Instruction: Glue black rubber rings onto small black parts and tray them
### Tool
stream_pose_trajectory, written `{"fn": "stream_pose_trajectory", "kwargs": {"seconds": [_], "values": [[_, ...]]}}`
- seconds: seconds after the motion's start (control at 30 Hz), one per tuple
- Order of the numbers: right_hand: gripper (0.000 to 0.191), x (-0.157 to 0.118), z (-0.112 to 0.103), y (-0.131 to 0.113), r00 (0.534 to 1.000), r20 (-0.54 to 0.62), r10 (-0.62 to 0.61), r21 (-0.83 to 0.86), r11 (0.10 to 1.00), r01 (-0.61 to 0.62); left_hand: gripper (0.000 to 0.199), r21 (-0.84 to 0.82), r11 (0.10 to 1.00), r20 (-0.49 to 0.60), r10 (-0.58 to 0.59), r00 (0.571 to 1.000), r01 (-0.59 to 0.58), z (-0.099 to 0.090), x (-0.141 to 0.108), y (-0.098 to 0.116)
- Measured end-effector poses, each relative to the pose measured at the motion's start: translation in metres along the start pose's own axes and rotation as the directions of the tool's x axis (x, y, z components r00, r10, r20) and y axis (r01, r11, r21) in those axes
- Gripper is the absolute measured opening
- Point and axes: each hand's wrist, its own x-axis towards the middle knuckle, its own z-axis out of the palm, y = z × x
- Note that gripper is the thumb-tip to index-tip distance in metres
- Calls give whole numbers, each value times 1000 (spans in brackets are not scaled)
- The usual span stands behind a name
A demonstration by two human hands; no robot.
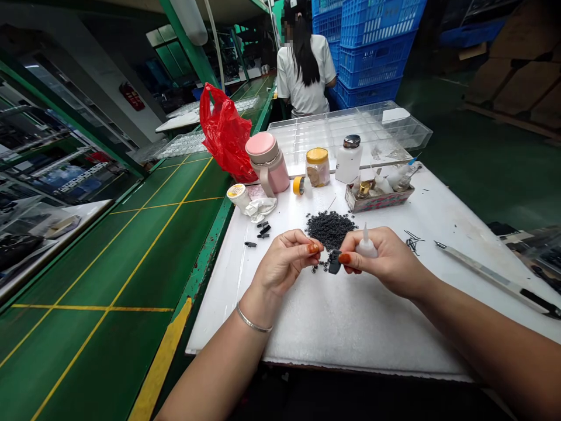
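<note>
My right hand (379,260) pinches a small black part (334,262) between thumb and forefinger, and a white dropper bottle (366,245) with its thin tip upward is tucked in the same hand. Close by on the left, my left hand (289,260) has its thumb and forefinger pressed together; whatever is between them is too small to name. Behind both hands lies a pile of tiny black rings (329,229) on the white tabletop (342,327). Several short black pieces (263,229) rest left of the pile.
Behind the pile stand a pink mug (274,166), a yellow-lidded jar (318,168), a pump bottle (349,159) and a box of small bottles (380,196). A tweezer-like tool (495,275) lies right. A green conveyor (144,257) runs left; a person (304,76) is beyond.
</note>
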Motion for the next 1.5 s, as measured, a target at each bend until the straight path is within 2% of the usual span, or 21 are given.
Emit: {"fn": "stream_pose_trajectory", "kwargs": {"seconds": [0.17,0.5,0.77,1.1,1.5], "values": [[35,0,1,-2,1000,-1,-9,11,1000,9,32,23,1000,6,-18,1000,18,0,0,-1],[33,-2,2,-4,1000,4,-2,15,1000,2,37,-5,998,135,-59,989,60,-2,0,-4],[34,-3,3,-6,1000,12,-20,8,1000,20,32,-15,998,105,-61,993,63,-4,-1,-5],[30,-6,5,-7,998,45,-45,-3,999,45,33,-39,996,145,-70,987,77,-2,-1,-7],[31,-4,10,-7,999,7,-36,-31,999,36,28,-7,1000,166,7,986,-6,-4,2,-17]]}}
